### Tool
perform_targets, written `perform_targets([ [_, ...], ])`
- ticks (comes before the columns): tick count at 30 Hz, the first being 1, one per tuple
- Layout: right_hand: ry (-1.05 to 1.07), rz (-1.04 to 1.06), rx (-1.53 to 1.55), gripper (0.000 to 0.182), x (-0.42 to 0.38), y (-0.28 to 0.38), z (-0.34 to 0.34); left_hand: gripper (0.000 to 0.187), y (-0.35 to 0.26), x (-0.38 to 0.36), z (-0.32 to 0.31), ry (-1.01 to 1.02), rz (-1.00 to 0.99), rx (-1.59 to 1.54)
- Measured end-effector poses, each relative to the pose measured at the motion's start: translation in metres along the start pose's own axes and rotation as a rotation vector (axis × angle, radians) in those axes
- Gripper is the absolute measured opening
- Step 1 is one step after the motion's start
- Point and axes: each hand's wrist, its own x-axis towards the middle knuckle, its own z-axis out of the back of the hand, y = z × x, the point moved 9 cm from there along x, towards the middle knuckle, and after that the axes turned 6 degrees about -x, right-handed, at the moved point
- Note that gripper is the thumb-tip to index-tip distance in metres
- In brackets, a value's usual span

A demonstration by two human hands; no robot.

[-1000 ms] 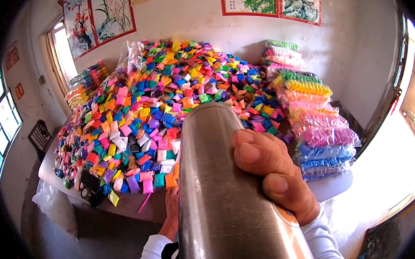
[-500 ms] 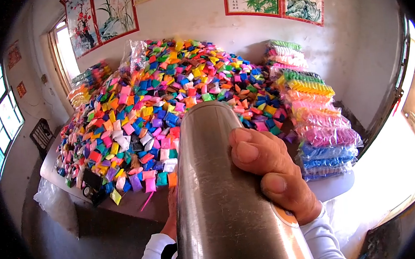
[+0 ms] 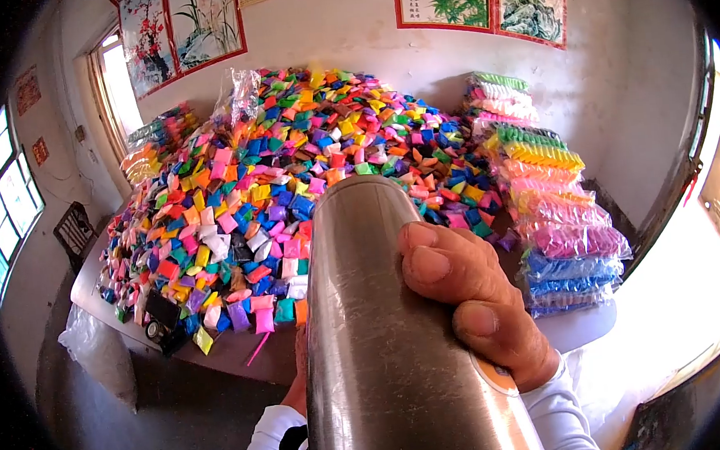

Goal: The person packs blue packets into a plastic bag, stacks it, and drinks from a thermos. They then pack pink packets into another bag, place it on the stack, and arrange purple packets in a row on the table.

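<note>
A brushed stainless-steel thermos cup (image 3: pixel 383 331) fills the lower middle of the head view, very near the camera, with its rounded end pointing away. My right hand (image 3: pixel 476 300) is closed around its right side, the fingertips pressed on the metal. Part of an orange label shows beside that palm. My left hand (image 3: pixel 298 385) is mostly hidden behind the cup's left side; only its edge and the white sleeve show, and the fingers cannot be seen. Beyond the cup, a large heap of small colourful packets (image 3: pixel 252 207) covers the table (image 3: pixel 257 359).
Stacked clear bags of sorted packets (image 3: pixel 565 204) stand on the right of the table, more bags (image 3: pixel 157 142) at the back left. A small black device (image 3: pixel 162 319) and a pink stick (image 3: pixel 258 349) lie near the front edge. A translucent sack (image 3: pixel 100 356) hangs low at left.
The background has shifted slightly to the right in view. The cup and both hands keep the same position before the camera.
</note>
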Motion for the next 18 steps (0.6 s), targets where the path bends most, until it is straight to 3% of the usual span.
perform_targets([
  [18, 0.049, 0.044, 0.06, 0.022, -0.004, 0.002, -0.014, 0.014, 0.001, -0.003, 0.001, -0.001, 0.017, 0.001],
])
